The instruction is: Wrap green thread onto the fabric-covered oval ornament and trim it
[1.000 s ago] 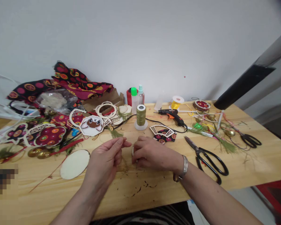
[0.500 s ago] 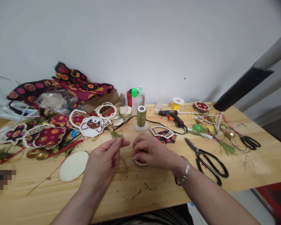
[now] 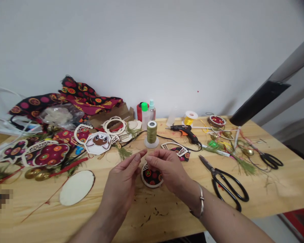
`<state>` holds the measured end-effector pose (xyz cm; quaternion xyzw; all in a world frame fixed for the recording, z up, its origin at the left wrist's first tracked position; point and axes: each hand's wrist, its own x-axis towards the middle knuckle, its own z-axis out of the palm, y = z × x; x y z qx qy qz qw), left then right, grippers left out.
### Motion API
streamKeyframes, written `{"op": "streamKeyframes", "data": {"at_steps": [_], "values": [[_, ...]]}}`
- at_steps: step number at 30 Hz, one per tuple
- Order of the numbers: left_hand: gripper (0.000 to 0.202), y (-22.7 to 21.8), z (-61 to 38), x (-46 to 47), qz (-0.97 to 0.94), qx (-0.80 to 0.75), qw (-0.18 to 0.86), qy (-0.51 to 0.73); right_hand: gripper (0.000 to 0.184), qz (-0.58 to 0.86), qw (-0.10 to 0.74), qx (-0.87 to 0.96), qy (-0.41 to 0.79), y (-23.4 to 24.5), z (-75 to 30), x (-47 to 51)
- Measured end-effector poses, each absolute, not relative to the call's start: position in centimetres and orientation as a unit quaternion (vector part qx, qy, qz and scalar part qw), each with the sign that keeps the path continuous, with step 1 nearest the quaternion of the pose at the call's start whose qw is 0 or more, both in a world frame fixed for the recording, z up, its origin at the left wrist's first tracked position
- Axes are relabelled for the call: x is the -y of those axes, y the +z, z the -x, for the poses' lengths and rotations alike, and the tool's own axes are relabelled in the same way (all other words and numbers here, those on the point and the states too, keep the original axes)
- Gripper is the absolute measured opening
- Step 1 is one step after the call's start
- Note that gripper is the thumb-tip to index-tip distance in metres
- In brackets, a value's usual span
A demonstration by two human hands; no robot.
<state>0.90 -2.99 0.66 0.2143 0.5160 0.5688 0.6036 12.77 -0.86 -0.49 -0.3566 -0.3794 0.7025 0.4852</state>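
My left hand (image 3: 125,177) is closed in a pinch, thumb against forefinger; whatever lies between them is too fine to make out. Close beside it, my right hand (image 3: 166,168) also pinches, its fingertips almost meeting the left ones. Below and between the hands lies a round pale wooden frame (image 3: 148,184) backed with dark flowered fabric (image 3: 152,176), partly covered by my right hand. Just beyond the fingertips a spool of olive green thread (image 3: 152,131) stands upright. A fan-shaped wooden frame with fabric (image 3: 177,151) lies past my right hand.
Large black-handled scissors (image 3: 221,180) lie at the right, a glue gun (image 3: 183,131) behind them. A yellow spool (image 3: 190,118) and bottles (image 3: 145,114) stand near the wall. Left are a pale oval disc (image 3: 76,188), a sheep-face octagon (image 3: 98,143) and piled fabric (image 3: 78,92).
My right hand has lifted off the round frame and moved up beside my left fingertips, uncovering the flowered fabric. The view has tilted slightly upward.
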Motion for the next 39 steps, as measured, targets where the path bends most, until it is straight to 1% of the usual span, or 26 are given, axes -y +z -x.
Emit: {"op": "streamKeyframes", "data": {"at_steps": [4,9,22,39], "values": [[0.026,0.68,-1.02,3.01,-0.205,-0.505,0.611,0.574,0.022,0.347,0.483,0.389,0.704,-0.89,-12.69,0.90],[0.027,0.69,-1.09,3.06,-0.204,-0.500,0.612,0.578,0.024,0.355,0.475,0.390,0.704,-1.12,-12.54,1.01],[0.020,0.61,-1.17,2.97,-0.199,-0.469,0.628,0.588,0.022,0.357,0.448,0.398,0.716,-1.08,-12.50,1.00],[0.022,0.50,-1.05,3.04,-0.203,-0.469,0.631,0.584,0.020,0.376,0.413,0.429,0.710,-1.41,-12.59,0.95]]}}
